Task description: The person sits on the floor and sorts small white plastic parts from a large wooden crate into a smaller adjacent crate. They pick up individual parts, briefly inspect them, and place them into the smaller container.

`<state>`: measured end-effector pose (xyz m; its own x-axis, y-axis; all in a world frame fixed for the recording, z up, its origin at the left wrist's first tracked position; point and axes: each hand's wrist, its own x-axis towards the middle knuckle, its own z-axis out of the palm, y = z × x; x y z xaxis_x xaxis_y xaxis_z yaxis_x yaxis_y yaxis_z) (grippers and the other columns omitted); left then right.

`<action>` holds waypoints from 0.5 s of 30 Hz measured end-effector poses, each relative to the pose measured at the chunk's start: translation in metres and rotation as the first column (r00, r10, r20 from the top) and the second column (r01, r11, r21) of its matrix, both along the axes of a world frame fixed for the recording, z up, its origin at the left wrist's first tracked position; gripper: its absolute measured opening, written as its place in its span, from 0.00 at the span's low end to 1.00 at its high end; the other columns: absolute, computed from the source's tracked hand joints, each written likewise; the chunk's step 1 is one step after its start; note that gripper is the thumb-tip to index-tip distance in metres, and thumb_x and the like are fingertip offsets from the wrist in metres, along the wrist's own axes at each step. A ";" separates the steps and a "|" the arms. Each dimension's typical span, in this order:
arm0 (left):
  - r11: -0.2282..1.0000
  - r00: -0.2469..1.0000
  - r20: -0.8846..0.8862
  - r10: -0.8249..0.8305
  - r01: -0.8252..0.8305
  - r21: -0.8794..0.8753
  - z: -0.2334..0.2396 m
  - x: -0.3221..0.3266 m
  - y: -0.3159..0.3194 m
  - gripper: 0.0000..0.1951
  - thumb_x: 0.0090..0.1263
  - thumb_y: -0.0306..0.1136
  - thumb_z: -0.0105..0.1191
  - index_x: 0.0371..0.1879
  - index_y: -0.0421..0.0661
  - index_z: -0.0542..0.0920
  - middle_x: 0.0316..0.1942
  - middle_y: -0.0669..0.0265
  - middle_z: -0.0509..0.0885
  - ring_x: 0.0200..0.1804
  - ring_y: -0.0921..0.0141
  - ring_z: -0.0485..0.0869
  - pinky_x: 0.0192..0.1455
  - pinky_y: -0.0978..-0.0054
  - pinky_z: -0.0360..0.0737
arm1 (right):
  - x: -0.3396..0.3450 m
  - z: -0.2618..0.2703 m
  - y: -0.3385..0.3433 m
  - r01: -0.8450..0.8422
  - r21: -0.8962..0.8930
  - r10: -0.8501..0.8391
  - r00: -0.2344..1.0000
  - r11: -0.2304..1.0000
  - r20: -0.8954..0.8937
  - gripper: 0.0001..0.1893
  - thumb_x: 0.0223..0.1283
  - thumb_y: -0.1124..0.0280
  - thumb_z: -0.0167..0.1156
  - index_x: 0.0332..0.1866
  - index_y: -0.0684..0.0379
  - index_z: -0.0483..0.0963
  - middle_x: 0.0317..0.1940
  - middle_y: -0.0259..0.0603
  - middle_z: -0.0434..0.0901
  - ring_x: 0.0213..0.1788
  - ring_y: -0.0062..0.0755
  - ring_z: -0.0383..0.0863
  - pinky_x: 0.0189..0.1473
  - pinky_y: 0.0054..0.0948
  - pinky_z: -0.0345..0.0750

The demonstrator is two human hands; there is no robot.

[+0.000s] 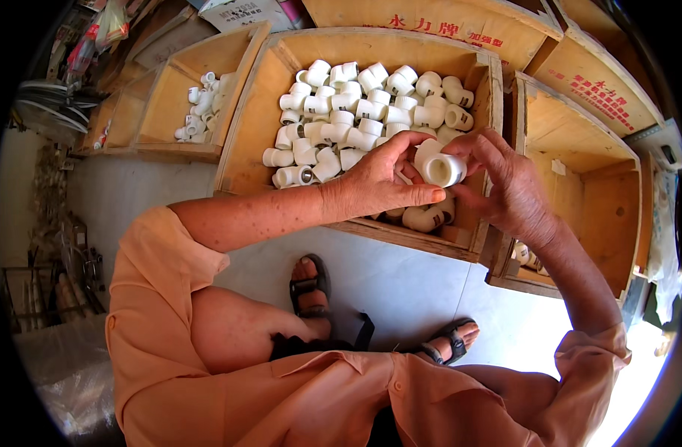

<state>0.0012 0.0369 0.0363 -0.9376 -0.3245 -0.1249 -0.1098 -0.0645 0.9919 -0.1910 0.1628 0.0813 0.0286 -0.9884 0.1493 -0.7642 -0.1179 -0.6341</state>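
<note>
A white plastic pipe elbow (443, 169) is raised over the front right part of a large wooden crate (246, 120), its round opening facing up toward me. My left hand (394, 176) holds it from the left, thumb below and fingers behind. On the right side, the fingers of my right hand (500, 179) touch the elbow near its rim; how firmly they grip cannot be told. Beneath and behind both hands, many similar white elbows (338, 127) lie in rows and loosely in the crate. Some show dark labels or metal-lined openings.
To the left, a smaller wooden crate (176, 125) holds white fittings (204, 106). At the right stands another wooden crate (609, 207) with a few fittings (522, 254) in its near corner. Printed wooden boxes (430, 17) stand behind. My sandalled feet rest on the grey floor (386, 268).
</note>
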 end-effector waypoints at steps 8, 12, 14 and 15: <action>0.988 0.999 0.004 -0.034 0.033 0.150 -0.016 0.015 0.000 0.34 0.61 0.34 0.70 0.63 0.43 0.65 0.51 0.65 0.77 0.56 0.74 0.77 0.59 0.73 0.78 | 0.019 -0.018 -0.004 -0.041 0.037 0.038 0.996 0.998 0.084 0.33 0.44 0.70 0.75 0.58 0.53 0.70 0.51 0.37 0.75 0.41 0.37 0.84 0.44 0.34 0.83; 0.993 0.994 0.056 -0.091 0.086 0.083 -0.003 0.018 -0.003 0.33 0.61 0.29 0.69 0.63 0.44 0.64 0.51 0.65 0.77 0.54 0.74 0.78 0.58 0.73 0.78 | 0.022 -0.027 -0.001 -0.001 0.115 -0.027 0.972 0.993 0.235 0.38 0.43 0.71 0.76 0.63 0.53 0.68 0.52 0.38 0.75 0.41 0.35 0.83 0.45 0.32 0.82; 0.995 0.994 0.045 -0.100 0.100 0.022 -0.003 0.022 -0.004 0.33 0.61 0.27 0.68 0.63 0.44 0.62 0.51 0.64 0.76 0.54 0.74 0.78 0.58 0.72 0.78 | 0.026 -0.029 -0.001 -0.009 0.162 -0.045 0.946 0.987 0.322 0.39 0.43 0.72 0.76 0.64 0.52 0.67 0.51 0.38 0.75 0.41 0.34 0.82 0.45 0.31 0.82; 0.994 0.993 0.038 -0.111 0.112 -0.008 -0.003 0.023 -0.005 0.33 0.62 0.26 0.67 0.63 0.44 0.62 0.52 0.64 0.76 0.54 0.73 0.78 0.58 0.72 0.78 | 0.028 -0.029 -0.001 -0.011 0.193 -0.062 0.927 0.981 0.370 0.39 0.43 0.72 0.76 0.65 0.52 0.66 0.51 0.38 0.76 0.41 0.33 0.82 0.45 0.30 0.82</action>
